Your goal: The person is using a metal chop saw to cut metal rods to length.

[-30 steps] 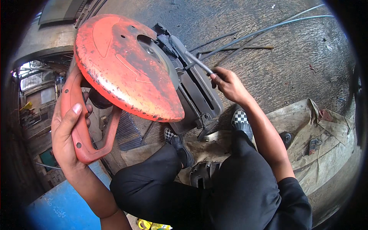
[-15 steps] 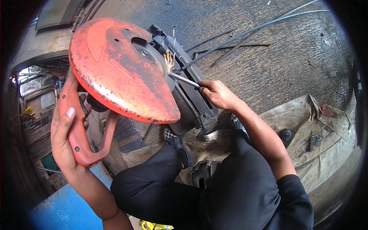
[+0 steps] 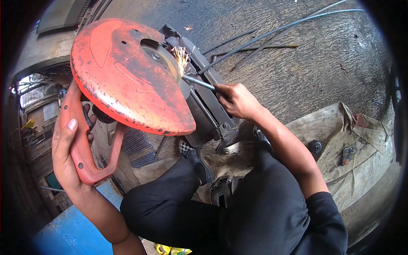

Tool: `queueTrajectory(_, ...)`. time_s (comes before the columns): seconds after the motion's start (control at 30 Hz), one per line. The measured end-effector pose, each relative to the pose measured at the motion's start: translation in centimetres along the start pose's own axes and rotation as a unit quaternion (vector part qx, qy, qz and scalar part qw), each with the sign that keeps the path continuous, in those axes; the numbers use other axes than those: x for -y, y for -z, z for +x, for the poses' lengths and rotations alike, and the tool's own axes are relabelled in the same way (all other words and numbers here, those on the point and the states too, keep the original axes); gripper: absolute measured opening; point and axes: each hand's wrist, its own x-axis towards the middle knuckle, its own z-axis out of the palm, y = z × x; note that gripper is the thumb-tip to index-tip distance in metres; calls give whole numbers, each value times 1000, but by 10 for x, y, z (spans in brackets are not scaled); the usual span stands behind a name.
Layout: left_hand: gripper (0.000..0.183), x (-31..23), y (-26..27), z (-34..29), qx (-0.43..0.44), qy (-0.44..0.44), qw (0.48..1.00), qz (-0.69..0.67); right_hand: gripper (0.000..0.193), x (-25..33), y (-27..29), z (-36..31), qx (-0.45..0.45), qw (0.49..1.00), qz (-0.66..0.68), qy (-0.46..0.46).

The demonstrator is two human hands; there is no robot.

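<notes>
**Sparks thrown up at the end of a grey rod**

In the head view, the rod is gripped near its right end by the right hand, with the fingers curled closed around it. Its left end is held against the grey disc of a cut-off saw, at the middle of the scene. The saw's scuffed red guard, marked by 2 small holes, is seen over the disc. On the left, the looped red handle is gripped by the left hand, its fingers wrapped through the loop and its thumb laid along the outside. A dark base is seen beneath the guard. Long thin rods are spread on the floor at the far right. On the near right, 2 small dark objects are seen on a crumpled cloth.
</notes>
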Motion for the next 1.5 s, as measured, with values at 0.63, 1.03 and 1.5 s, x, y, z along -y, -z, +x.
queueTrajectory(0.63, 63, 0, -3, -5, -17, 4, 1000, 13, 27, -4, 9, 0, 1, 997, 35, -74)
queueTrajectory(1.03, 62, 0, 4, -3, 12, 21, 999, 22, 36, -11, 3, 5, 148, 906, 288, -272)
queueTrajectory(1.5, 62, 1, 4, -3, 11, 30, 999, 18, 30, -3, -2, 5, 44, 991, 62, -112)
